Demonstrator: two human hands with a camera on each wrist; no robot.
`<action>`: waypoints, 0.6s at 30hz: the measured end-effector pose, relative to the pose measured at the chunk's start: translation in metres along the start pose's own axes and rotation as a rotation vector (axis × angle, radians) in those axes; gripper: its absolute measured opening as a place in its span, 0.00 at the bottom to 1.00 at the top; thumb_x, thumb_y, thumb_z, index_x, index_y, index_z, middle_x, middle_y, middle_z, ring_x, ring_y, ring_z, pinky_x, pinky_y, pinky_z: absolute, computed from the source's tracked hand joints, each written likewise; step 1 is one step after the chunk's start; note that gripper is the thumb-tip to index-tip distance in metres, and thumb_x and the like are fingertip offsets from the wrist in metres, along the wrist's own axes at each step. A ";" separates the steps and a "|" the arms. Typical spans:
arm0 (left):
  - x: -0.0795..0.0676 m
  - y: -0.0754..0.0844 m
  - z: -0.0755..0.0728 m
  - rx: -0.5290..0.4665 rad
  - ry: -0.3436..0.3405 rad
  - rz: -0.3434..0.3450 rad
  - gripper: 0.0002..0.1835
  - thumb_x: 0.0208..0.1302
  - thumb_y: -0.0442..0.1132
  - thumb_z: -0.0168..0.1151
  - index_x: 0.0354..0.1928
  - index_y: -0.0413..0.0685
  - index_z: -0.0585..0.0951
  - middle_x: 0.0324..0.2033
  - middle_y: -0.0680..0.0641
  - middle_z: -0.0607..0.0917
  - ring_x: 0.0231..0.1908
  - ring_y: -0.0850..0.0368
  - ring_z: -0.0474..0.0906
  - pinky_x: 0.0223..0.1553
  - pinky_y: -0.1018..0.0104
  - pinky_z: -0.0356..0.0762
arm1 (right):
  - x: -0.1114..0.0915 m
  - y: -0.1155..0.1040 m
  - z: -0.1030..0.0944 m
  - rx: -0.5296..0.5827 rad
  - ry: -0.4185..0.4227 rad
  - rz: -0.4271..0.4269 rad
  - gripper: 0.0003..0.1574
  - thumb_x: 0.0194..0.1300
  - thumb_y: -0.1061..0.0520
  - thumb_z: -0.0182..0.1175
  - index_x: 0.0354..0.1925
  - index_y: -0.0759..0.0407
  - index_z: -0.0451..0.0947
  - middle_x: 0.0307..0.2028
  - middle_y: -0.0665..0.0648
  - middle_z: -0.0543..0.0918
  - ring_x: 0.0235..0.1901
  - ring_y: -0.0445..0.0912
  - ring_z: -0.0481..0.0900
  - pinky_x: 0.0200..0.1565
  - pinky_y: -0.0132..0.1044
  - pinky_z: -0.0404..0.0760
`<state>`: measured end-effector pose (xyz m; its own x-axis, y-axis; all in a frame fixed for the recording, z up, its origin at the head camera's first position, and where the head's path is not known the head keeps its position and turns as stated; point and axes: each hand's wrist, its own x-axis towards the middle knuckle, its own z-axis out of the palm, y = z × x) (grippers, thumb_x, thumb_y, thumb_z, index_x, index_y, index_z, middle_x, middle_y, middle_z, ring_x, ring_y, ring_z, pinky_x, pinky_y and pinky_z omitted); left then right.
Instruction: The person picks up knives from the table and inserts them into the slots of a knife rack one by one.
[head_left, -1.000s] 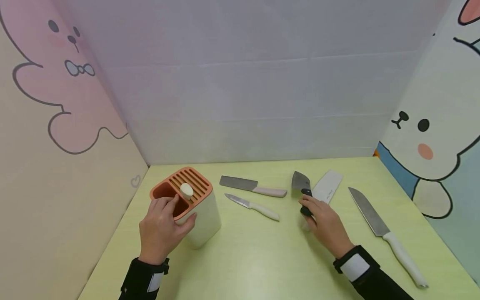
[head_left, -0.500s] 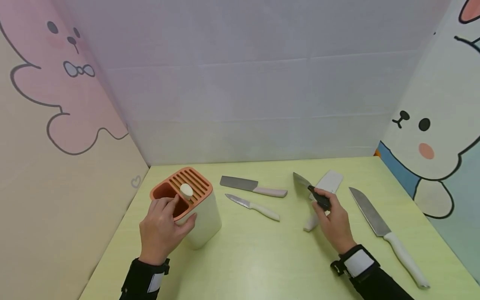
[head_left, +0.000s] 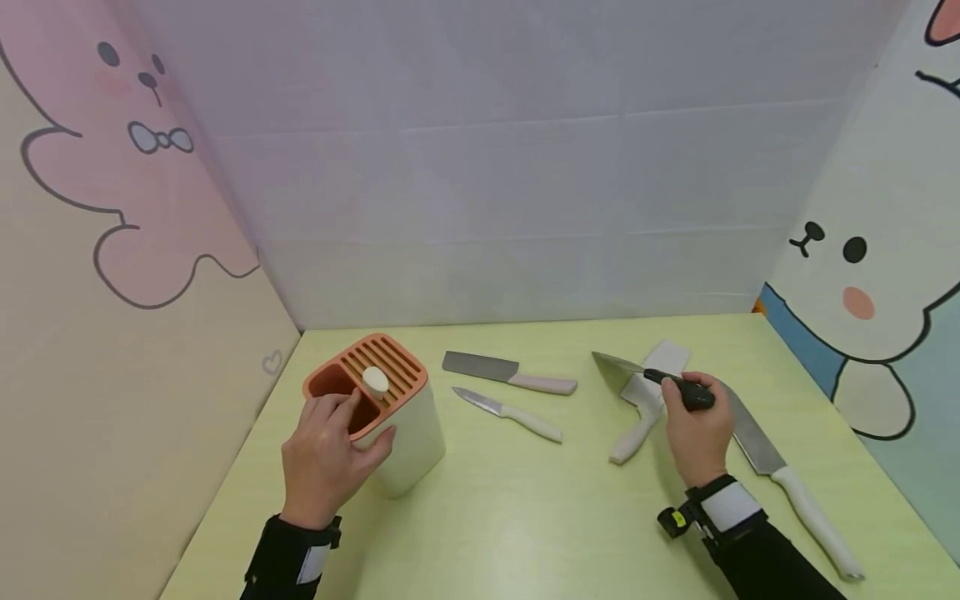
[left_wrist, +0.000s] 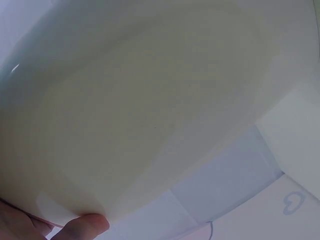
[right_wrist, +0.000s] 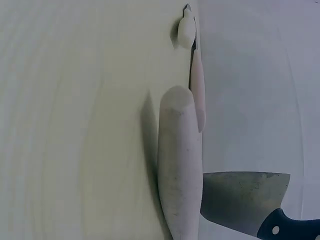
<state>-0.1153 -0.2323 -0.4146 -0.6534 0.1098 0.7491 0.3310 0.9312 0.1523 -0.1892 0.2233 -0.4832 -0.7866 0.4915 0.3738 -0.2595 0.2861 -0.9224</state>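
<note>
My left hand [head_left: 322, 454] grips the near rim of a white knife block [head_left: 412, 437] with an orange slotted top, fingers over the edge and thumb outside. In the left wrist view, the block's pale wall [left_wrist: 150, 115] fills most of the picture, with fingertips [left_wrist: 90, 225] at its rim. A white knife handle [head_left: 375, 382] stands up from the slots. At the right, my right hand [head_left: 701, 437] holds a small cleaver [head_left: 678, 389] by its black handle, the blade pointing left above a white-bladed cleaver [head_left: 636, 432]. The right wrist view shows its broad grey blade [right_wrist: 245, 200].
Between block and right hand lie a grey-bladed cleaver [head_left: 543, 383] with a pale handle and a white-handled paring knife [head_left: 528, 423]. A large chef's knife [head_left: 813, 517] lies on the far right, partly behind the right hand. Patterned walls [head_left: 847, 208] enclose the table [head_left: 510, 517].
My right hand has moved right with the black-handled cleaver and turned it, so the blade now points left and appears nearly edge-on. The left hand stays on the block.
</note>
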 end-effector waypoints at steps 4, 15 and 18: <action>0.001 0.001 0.000 -0.001 0.002 0.000 0.36 0.43 0.59 0.66 0.46 0.36 0.81 0.34 0.42 0.79 0.35 0.47 0.73 0.21 0.48 0.80 | 0.004 -0.002 -0.007 0.017 0.034 0.080 0.25 0.63 0.49 0.61 0.54 0.60 0.72 0.49 0.56 0.74 0.45 0.45 0.75 0.40 0.24 0.74; 0.002 0.002 0.000 -0.002 0.000 0.005 0.36 0.43 0.59 0.66 0.46 0.36 0.81 0.34 0.41 0.79 0.36 0.46 0.73 0.21 0.48 0.80 | 0.014 0.018 -0.017 0.424 0.014 0.251 0.30 0.59 0.57 0.65 0.56 0.65 0.67 0.48 0.61 0.74 0.41 0.48 0.82 0.41 0.31 0.80; 0.001 0.002 -0.001 -0.004 0.000 -0.002 0.36 0.42 0.59 0.66 0.46 0.35 0.81 0.34 0.41 0.79 0.35 0.46 0.73 0.20 0.48 0.80 | 0.020 0.049 -0.017 0.488 -0.008 0.187 0.34 0.58 0.55 0.66 0.58 0.66 0.66 0.50 0.63 0.73 0.42 0.52 0.81 0.42 0.34 0.80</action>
<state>-0.1143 -0.2304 -0.4130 -0.6536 0.1082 0.7491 0.3329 0.9300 0.1561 -0.2079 0.2611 -0.5196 -0.8484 0.4903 0.1995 -0.3438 -0.2237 -0.9120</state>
